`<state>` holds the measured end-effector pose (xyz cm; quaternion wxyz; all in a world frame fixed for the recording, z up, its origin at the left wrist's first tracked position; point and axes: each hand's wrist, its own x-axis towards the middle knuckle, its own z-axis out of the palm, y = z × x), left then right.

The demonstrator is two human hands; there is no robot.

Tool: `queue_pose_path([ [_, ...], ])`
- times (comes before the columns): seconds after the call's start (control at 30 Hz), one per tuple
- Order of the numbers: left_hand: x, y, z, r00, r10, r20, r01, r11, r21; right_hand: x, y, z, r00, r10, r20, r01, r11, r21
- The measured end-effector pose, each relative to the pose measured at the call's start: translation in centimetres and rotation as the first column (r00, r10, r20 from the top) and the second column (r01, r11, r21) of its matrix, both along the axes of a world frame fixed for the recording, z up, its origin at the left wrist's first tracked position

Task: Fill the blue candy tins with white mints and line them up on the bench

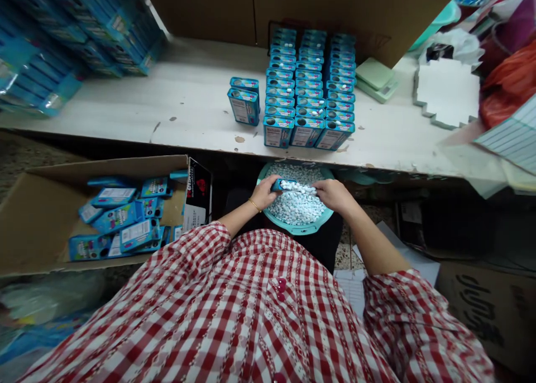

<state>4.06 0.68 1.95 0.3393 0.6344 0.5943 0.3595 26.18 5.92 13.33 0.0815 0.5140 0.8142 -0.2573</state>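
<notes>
Left hand (264, 193) gripping blue tin (278, 185) above teal basin (300, 230) of pale candies (295, 209); right hand (331, 196) curled over candies heaped along tin's end (grip unclear)

Your left hand (264, 193) is curled closed, knuckles up, its fingers reaching toward your right hand (333, 196). The two hands sit just apart, level with each other, out in front of your body. Your right hand lies palm down, with your right fingers (319, 188) stretched toward the left. From this overhead angle, they seem to be pressing lightly rather than gripping, though I can't be certain. Your left forearm (237, 218) slants in from the lower left, and your longer-looking right forearm (372, 243) comes in from the lower right, both bare and bent inward.
</notes>
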Motion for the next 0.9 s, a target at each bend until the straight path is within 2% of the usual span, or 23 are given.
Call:
queue_pose_path([
  [0.1, 0.2, -0.1, 0.1, 0.999, -0.021, -0.034, 0.021, 1.0, 0.009, -2.2, -0.2, 2.0, 0.977, 0.03, 0.21, -0.039, 0.999, 0.037],
  [0.23, 0.2, -0.2, 0.1, 0.999, -0.021, -0.029, 0.021, 1.0, -0.001, -3.9, -0.7, 4.0, 0.949, 0.076, 0.307, -0.099, 0.993, 0.061],
  [0.33, -0.1, -0.2, -0.2, 0.999, -0.001, 0.038, 0.001, 1.0, -0.007, -3.1, -0.9, 4.7, 0.945, 0.084, 0.315, -0.119, 0.989, 0.093],
  [0.4, -0.5, -0.3, -0.5, 0.995, 0.021, 0.1, -0.019, 1.0, -0.02, -1.2, -0.9, 4.3, 0.949, 0.062, 0.308, -0.096, 0.991, 0.097],
  [0.5, -1.3, -0.9, -0.8, 0.985, 0.042, 0.169, -0.04, 0.999, -0.015, 2.6, -1.4, 1.7, 0.958, -0.006, 0.287, -0.022, 0.995, 0.094],
  [0.63, -1.8, -1.8, -0.5, 0.981, -0.005, 0.192, -0.013, 0.995, 0.095, 6.9, -2.8, -3.6, 0.958, -0.14, 0.25, 0.123, 0.989, 0.084],
  [0.7, -1.7, -2.2, -0.1, 0.982, -0.035, 0.185, 0.004, 0.986, 0.164, 7.9, -3.5, -5.8, 0.958, -0.198, 0.208, 0.186, 0.98, 0.072],
  [0.8, -1.9, -2.3, 1.1, 0.983, -0.056, 0.175, 0.011, 0.968, 0.25, 8.4, -4.0, -8.2, 0.965, -0.245, 0.094, 0.24, 0.969, 0.064],
  [0.9, -3.1, -2.0, 3.0, 0.986, 0.009, 0.166, -0.061, 0.949, 0.308, 8.5, -4.1, -9.8, 0.961, -0.275, -0.022, 0.276, 0.959, 0.062],
])
